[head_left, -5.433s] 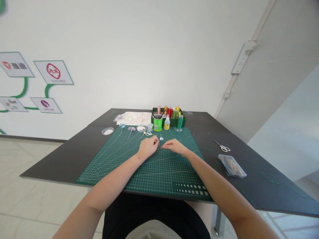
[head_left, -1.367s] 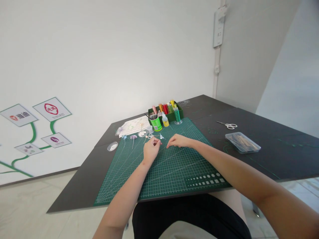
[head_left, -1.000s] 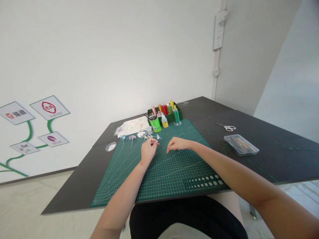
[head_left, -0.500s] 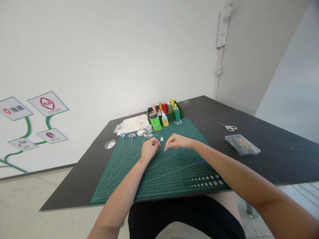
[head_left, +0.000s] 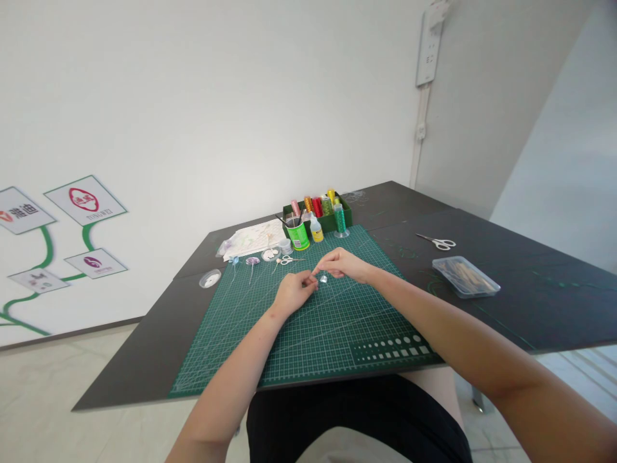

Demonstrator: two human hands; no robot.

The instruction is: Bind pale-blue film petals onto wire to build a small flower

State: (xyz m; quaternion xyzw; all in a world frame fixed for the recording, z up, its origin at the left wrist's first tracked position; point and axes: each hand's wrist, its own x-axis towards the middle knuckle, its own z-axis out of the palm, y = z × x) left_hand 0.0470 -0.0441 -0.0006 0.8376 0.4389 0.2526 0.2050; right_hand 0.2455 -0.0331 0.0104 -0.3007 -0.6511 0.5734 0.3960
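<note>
My left hand point(head_left: 294, 292) is closed in a pinch above the green cutting mat point(head_left: 332, 328). Just off its fingertips shows a small pale, shiny petal-like piece point(head_left: 323, 279), apparently held by a stem too thin to see. My right hand point(head_left: 343, 265) is bent over from the right, thumb and fingers drawn together, its index fingertip meeting the left fingertips. Whatever it grips is too small to make out. Beyond the left hand lie small white-handled scissors point(head_left: 286, 260) and wire-stemmed flowers, one blue point(head_left: 234, 260), one purple point(head_left: 252, 261) and one pinkish point(head_left: 278, 261).
At the back stand a green can of tools point(head_left: 299, 236), a glue bottle point(head_left: 316, 229), a box of thread spools point(head_left: 330, 222) and a green spool point(head_left: 340, 220). Larger scissors point(head_left: 439, 242) and a plastic box point(head_left: 465, 277) lie right; a round dish point(head_left: 210, 278) is left.
My right hand has moved left, so its fingertips now meet those of my left hand. The pale piece has shifted slightly right and nearer to me.
</note>
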